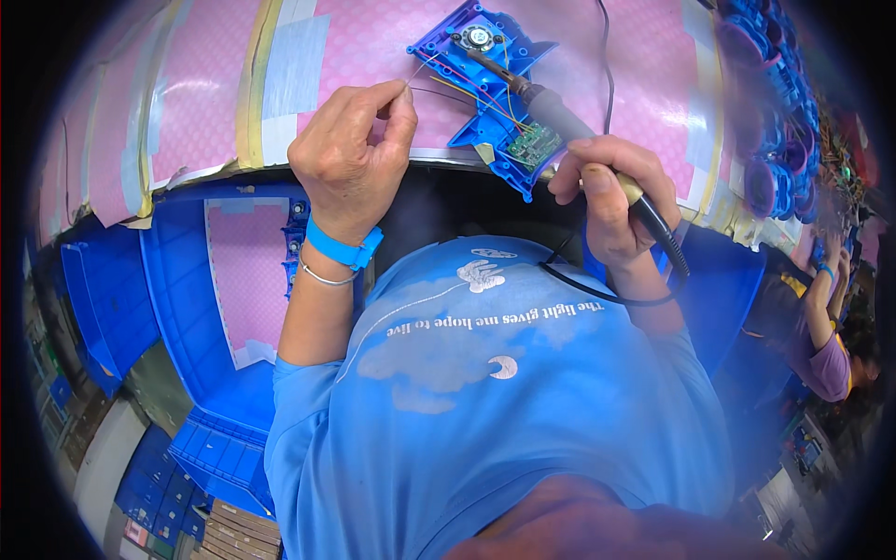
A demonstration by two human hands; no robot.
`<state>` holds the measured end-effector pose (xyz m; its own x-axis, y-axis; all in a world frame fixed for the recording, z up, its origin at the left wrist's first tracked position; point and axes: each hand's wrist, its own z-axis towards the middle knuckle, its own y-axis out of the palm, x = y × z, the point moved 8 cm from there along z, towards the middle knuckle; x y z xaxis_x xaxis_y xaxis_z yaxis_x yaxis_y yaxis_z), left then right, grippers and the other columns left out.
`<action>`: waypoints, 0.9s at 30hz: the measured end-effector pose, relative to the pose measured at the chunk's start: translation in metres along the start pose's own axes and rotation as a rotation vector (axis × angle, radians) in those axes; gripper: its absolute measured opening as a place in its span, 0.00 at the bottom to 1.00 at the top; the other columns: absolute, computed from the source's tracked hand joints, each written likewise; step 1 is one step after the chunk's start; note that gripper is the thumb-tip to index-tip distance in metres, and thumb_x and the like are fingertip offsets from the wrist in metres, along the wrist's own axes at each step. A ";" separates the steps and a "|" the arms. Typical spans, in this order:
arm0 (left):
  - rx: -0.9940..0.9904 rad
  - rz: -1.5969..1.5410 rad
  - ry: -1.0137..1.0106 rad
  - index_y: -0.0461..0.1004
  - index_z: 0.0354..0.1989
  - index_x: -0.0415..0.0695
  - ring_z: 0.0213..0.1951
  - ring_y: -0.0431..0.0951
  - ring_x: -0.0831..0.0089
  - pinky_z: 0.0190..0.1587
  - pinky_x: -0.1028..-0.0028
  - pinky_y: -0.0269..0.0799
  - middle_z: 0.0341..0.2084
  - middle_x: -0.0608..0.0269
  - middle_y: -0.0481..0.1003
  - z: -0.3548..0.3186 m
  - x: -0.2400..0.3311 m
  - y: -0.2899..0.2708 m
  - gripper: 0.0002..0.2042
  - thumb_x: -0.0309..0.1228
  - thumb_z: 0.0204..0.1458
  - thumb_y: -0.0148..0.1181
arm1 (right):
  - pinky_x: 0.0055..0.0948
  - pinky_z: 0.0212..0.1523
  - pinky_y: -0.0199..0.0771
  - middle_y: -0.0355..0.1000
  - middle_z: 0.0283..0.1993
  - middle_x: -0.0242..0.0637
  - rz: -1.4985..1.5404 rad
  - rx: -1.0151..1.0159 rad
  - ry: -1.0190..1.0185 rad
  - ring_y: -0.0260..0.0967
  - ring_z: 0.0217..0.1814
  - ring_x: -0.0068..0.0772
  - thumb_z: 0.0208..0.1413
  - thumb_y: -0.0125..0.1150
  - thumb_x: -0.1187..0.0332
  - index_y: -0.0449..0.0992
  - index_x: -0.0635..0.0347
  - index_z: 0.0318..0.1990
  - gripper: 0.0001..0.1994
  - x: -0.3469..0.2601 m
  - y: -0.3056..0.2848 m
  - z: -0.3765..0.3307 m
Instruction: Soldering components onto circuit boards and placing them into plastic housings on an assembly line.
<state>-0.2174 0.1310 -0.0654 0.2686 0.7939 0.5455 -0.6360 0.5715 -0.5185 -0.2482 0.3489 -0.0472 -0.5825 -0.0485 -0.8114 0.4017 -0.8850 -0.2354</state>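
A blue plastic housing [489, 131] lies at the table's near edge, its inside facing up. A round speaker [477, 37] sits at its far end and a green circuit board [535, 145] at its near end, with thin coloured wires running between them. My right hand [621, 191] is closed round the handle of a soldering iron [551, 107]; its tip reaches to the near rim of the speaker. Left of the housing, my left hand [355, 145] is closed in a pinch on a thin silvery solder wire [422, 70], whose free end points toward the speaker.
Pink sheeting held by tape covers the table [364, 47]. Several blue housings [770, 112] are piled along the right. A black cord [607, 65] crosses the far side. Below the table edge at left stands a blue bin [177, 280]. A co-worker [821, 327] sits at far right.
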 end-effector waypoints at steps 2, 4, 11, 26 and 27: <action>-0.002 0.022 0.006 0.78 0.27 0.43 0.18 0.74 0.77 0.20 0.79 0.68 0.19 0.66 0.75 0.000 0.000 0.000 0.06 0.19 0.43 0.67 | 0.23 0.24 0.73 0.74 0.26 0.42 0.067 0.030 0.082 0.71 0.25 0.27 0.61 0.50 0.75 0.73 0.72 0.47 0.11 0.007 0.000 0.001; -0.022 0.043 0.004 0.78 0.26 0.43 0.18 0.74 0.76 0.19 0.79 0.67 0.18 0.66 0.75 0.000 -0.001 0.002 0.06 0.19 0.42 0.67 | 0.22 0.24 0.72 0.74 0.26 0.42 0.072 0.022 0.080 0.71 0.24 0.26 0.62 0.50 0.74 0.73 0.71 0.47 0.11 0.008 0.003 0.004; 0.004 0.018 0.008 0.78 0.26 0.43 0.17 0.73 0.75 0.19 0.77 0.67 0.18 0.66 0.74 -0.001 0.000 0.001 0.06 0.18 0.42 0.67 | 0.21 0.23 0.71 0.74 0.27 0.41 0.096 0.033 0.137 0.70 0.24 0.25 0.63 0.51 0.73 0.73 0.71 0.47 0.11 0.014 0.004 0.005; -0.006 0.041 0.072 0.77 0.25 0.44 0.19 0.75 0.71 0.21 0.75 0.68 0.18 0.64 0.74 0.002 -0.003 0.013 0.05 0.20 0.41 0.67 | 0.21 0.23 0.70 0.73 0.26 0.41 0.111 0.036 0.144 0.70 0.24 0.25 0.63 0.51 0.73 0.73 0.71 0.47 0.11 0.018 0.005 0.004; -0.006 0.037 0.078 0.77 0.25 0.44 0.19 0.75 0.72 0.21 0.75 0.68 0.18 0.65 0.75 0.003 -0.003 0.014 0.05 0.20 0.41 0.67 | 0.21 0.23 0.70 0.73 0.26 0.41 0.104 0.029 0.133 0.70 0.24 0.25 0.63 0.51 0.73 0.73 0.71 0.47 0.11 0.017 0.006 0.004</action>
<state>-0.2293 0.1362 -0.0729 0.3004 0.8283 0.4729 -0.6423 0.5422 -0.5417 -0.2588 0.3413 -0.0600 -0.4392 -0.0803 -0.8948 0.4331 -0.8915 -0.1326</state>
